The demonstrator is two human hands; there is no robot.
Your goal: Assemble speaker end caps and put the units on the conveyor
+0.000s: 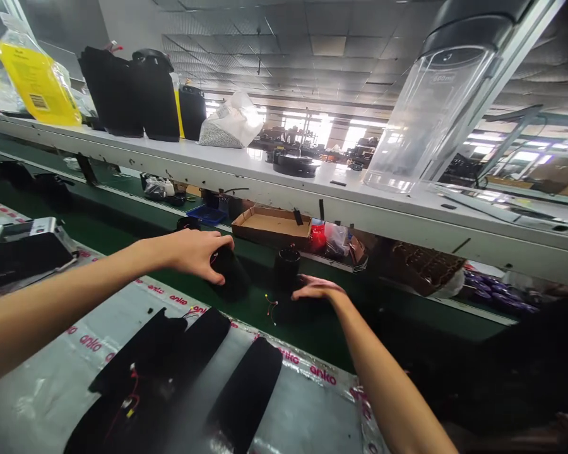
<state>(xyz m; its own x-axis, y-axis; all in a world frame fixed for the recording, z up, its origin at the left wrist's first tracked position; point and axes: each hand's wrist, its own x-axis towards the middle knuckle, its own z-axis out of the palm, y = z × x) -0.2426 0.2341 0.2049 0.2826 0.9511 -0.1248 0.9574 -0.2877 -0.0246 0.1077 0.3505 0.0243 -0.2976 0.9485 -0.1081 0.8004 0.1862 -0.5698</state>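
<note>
The left hand (189,255) curves partly closed over a black cylindrical housing (228,271); the right hand (318,288) lies open, empty, near a black cylindrical cup (286,268).

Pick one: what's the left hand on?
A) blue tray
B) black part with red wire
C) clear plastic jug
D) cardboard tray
B: the left hand is cupped over the black part, and a thin red wire shows beside its fingers.
</note>
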